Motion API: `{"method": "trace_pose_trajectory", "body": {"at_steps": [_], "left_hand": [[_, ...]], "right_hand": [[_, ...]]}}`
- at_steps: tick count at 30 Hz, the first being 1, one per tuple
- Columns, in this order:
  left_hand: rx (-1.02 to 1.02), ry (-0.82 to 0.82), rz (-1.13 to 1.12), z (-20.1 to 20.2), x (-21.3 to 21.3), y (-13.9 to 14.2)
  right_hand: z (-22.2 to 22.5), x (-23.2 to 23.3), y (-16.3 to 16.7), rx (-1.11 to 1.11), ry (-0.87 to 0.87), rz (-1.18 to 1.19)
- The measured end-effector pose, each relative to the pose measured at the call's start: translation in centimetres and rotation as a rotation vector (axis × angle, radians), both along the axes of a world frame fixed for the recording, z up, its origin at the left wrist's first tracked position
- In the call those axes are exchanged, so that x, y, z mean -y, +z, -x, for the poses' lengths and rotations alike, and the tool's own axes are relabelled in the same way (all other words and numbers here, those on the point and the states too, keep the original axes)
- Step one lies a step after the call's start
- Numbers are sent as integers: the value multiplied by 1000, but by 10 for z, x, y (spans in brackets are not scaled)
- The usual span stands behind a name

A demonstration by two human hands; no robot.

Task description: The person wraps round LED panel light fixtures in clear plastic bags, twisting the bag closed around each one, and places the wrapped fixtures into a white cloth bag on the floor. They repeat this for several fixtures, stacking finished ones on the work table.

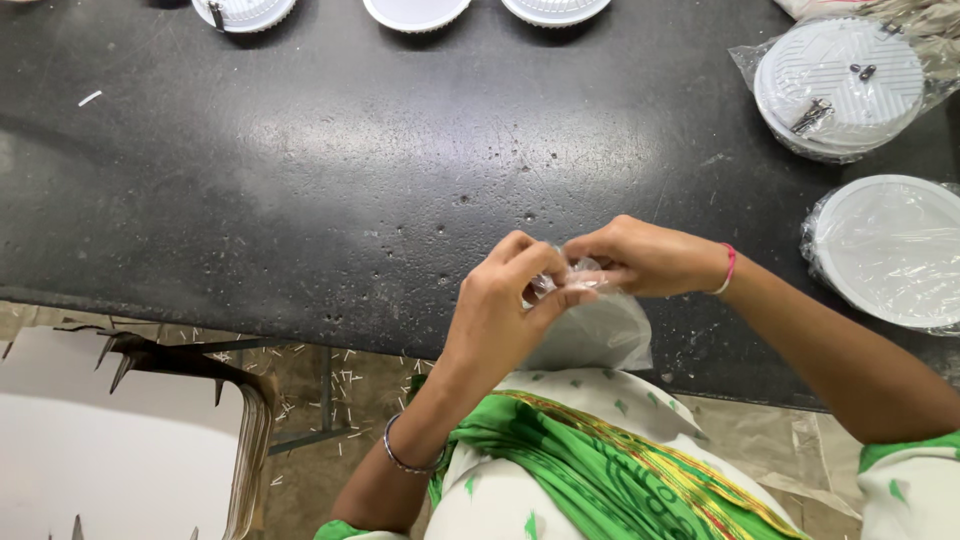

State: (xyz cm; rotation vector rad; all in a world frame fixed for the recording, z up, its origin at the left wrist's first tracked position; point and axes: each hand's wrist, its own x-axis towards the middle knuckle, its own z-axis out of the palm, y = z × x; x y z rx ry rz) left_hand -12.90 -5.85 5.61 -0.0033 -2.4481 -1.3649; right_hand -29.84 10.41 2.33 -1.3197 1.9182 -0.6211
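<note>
Both my hands meet over the near edge of a black worktable (300,180). My left hand (500,310) and my right hand (640,258) pinch the top of a clear plastic bag (590,335) with a round white disc-shaped part inside it. The fingers of both hands are closed on the gathered bag mouth. The bag hangs just above my lap, against green and white cloth. A metal bangle sits on my left wrist and a pink band on my right wrist.
At the right lie two round white parts in plastic, one (838,85) with small metal clips on it, one (890,250) wrapped. Three more white round parts (415,10) line the far edge. A white cardboard stack (120,440) stands at lower left.
</note>
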Motion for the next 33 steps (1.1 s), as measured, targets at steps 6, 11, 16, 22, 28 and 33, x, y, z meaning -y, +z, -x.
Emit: {"method": "trace_pose_trajectory", "body": {"at_steps": [6, 11, 16, 22, 28, 33], "left_hand": [[-56, 19, -86, 8, 4, -10], [-113, -72, -7, 13, 2, -22], [-112, -173, 245, -4, 5, -24], [-63, -199, 312, -5, -3, -17], [130, -278, -431, 7, -15, -28], [-84, -164, -695, 21, -12, -46]], "right_hand": [[-8, 0, -25, -5, -46, 313], [-6, -4, -37, 219, -174, 251], [-10, -6, -29, 442, -269, 212], [-4, -28, -18, 391, -170, 244], [-29, -74, -10, 477, -320, 389], [-63, -158, 26, 166, -684, 579]]}}
